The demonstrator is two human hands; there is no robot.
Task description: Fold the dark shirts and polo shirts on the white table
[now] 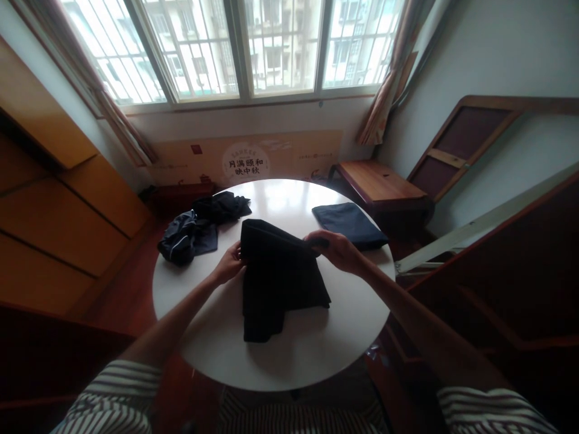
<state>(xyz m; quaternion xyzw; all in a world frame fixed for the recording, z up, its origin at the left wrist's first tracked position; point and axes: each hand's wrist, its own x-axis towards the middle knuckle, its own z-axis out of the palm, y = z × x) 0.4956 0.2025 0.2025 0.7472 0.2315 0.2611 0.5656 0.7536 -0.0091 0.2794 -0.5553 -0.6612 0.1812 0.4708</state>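
A black garment (284, 277) lies partly folded in the middle of the round white table (289, 364), its far part lifted and doubled toward me. My left hand (230, 263) grips its left edge, with some fingers hidden behind the cloth. At the upper right corner my right hand (335, 248) is closed on a bunched bit of the same cloth. Whether it is a pair of trousers or a shirt I cannot make out. A narrower flap hangs out flat at the near left.
A neatly folded dark garment (350, 224) rests at the table's right. Crumpled dark clothes (181, 238) are heaped at the left edge. Beyond stand a wooden bench (384, 179) and a flat printed cardboard box (289, 154) under the window.
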